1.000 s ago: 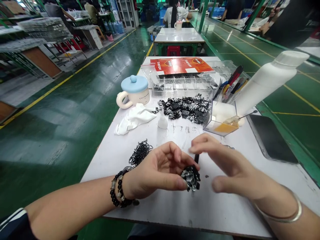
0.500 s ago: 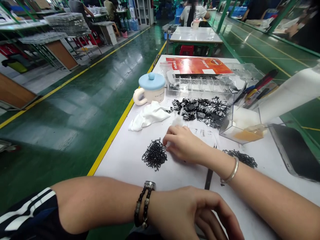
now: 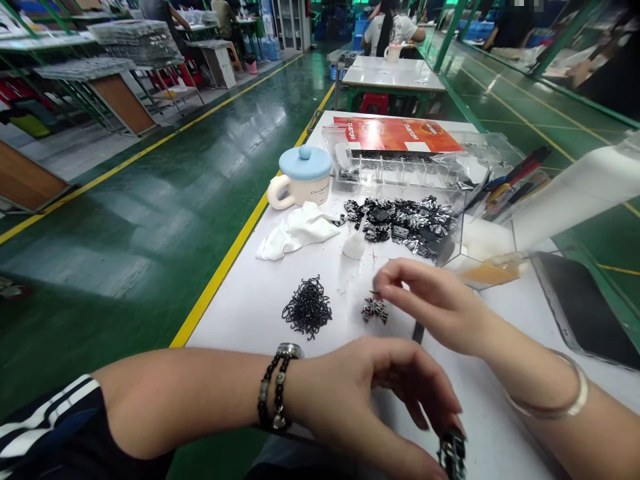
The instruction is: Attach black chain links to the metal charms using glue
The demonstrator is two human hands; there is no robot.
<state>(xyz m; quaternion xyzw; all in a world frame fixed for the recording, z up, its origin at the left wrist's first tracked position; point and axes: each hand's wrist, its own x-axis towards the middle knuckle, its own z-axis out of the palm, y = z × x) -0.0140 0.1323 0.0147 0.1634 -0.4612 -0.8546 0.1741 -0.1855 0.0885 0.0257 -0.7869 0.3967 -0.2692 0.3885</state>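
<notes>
My left hand [image 3: 360,407] is low in the foreground, with its thumb and fingers closed on a shiny dark metal piece [image 3: 453,453] at the bottom edge. My right hand [image 3: 430,300] is pinched, and a thin dark bit shows at its fingertips; it looks like a small black hook, though blur leaves this unsure. Just beside those fingertips lies a small cluster of shiny metal pieces [image 3: 375,311]. To the left sits a heap of small black curved hooks [image 3: 307,308]. A white nozzle-tipped bottle [image 3: 354,247] lies behind the cluster.
Behind are a blue-lidded mug [image 3: 305,177], a white cloth [image 3: 300,232], shiny black wrapped parts [image 3: 400,223] and a clear compartment box [image 3: 395,170] under an orange packet [image 3: 400,135]. At right stand a clear tool holder [image 3: 483,257] and a phone [image 3: 585,307].
My right hand has moved right, away from the hook heap, uncovering the shiny cluster and the white bottle. My left hand has shifted slightly, and the metal piece in it now shows.
</notes>
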